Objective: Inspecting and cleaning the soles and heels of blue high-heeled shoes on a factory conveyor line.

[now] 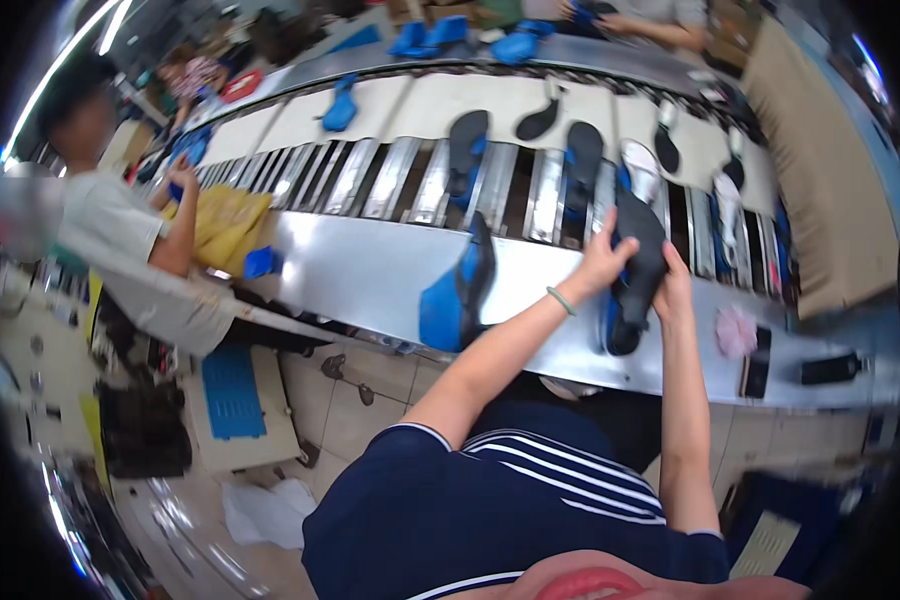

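Between my two hands I hold a black-soled shoe [642, 255] over the near metal edge of the conveyor line, with its sole turned up and bits of blue showing along its sides. My left hand [607, 258] grips its left side, the thumb lying on the sole. On the other side, the fingers of my right hand [674, 285] are closed around its edge. Another shoe, blue with a black sole [457, 290], lies on its side on the metal ledge to my left. What the undersides of my fingers touch is hidden.
Metal slats [350, 178] carry more black-soled shoes [467, 150]. Loose black soles [538, 122] lie on the white belt [400, 110] beyond. A pink scrunchie [736, 332] and a phone [756, 362] rest at right. A co-worker [135, 215] stands left beside yellow cloth [225, 225].
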